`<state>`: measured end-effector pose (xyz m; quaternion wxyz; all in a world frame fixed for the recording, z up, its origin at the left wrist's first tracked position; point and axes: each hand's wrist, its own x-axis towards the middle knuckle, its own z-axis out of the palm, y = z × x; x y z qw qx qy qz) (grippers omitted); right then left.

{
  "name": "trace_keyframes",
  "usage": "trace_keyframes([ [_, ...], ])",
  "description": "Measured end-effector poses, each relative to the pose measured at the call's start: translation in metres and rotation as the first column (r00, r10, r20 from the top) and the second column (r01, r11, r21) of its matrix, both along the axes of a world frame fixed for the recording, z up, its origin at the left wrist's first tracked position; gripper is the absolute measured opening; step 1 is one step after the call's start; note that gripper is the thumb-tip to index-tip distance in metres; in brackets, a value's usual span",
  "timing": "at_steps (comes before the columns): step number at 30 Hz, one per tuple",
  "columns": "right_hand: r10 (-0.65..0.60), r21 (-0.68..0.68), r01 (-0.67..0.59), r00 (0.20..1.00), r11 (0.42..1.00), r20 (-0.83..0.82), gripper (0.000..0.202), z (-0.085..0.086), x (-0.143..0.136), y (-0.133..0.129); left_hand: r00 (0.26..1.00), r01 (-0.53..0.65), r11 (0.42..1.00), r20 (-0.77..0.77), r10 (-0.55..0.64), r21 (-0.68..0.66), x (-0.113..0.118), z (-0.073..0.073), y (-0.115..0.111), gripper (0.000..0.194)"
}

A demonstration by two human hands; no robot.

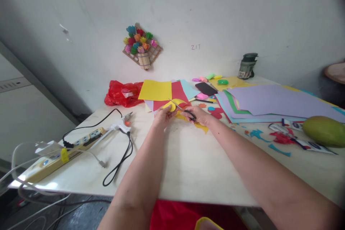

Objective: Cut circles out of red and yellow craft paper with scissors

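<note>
At the middle of the table my left hand [164,115] pinches a piece of yellow paper [169,106] with a rounded edge. My right hand [198,114] is closed round the dark handles of a pair of scissors [191,114]. Their blades point up and left, against the yellow paper. Under my right hand a jagged yellow paper offcut [201,127] hangs or lies. Just beyond my hands are a yellow sheet [156,90] and a red sheet [180,91]. Whether the blades are apart is too small to tell.
On the left lie a white glue gun [122,126] and a power strip [72,151] with cables. A red plastic bag [121,93] sits behind. To the right are stacked coloured sheets [269,99], paper scraps [257,134], a green mango [323,131] and a bottle [247,66].
</note>
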<state>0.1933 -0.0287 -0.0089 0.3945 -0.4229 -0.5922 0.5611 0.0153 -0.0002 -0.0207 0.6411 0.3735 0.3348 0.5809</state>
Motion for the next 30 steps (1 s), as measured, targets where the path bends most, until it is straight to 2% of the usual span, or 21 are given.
trace_keyframes([
  [7, -0.016, -0.016, 0.016, 1.0, 1.0, 0.017, 0.029, 0.0013, -0.0003, -0.001, 1.0, -0.023, 0.999, -0.003, 0.022, -0.032, 0.0005, 0.0018, -0.0011, 0.009],
  [15, -0.023, -0.002, 0.023, 1.0, 1.0, 0.004, 0.03, -0.001, -0.0009, -0.0002, 1.0, 0.011, 0.999, -0.017, -0.012, -0.049, 0.0009, 0.001, -0.0017, 0.017],
  [22, -0.01, 0.005, 0.01, 1.0, 1.0, 0.007, 0.028, -0.0036, -0.0015, 0.0016, 0.995, -0.087, 0.995, 0.042, 0.089, -0.048, 0.0029, -0.0005, 0.001, 0.014],
  [30, 0.019, -0.029, -0.019, 1.0, 0.999, -0.007, 0.031, 0.0002, -0.0003, -0.0022, 0.997, -0.046, 0.997, 0.059, 0.049, -0.064, 0.0046, -0.0021, 0.0003, 0.012],
])
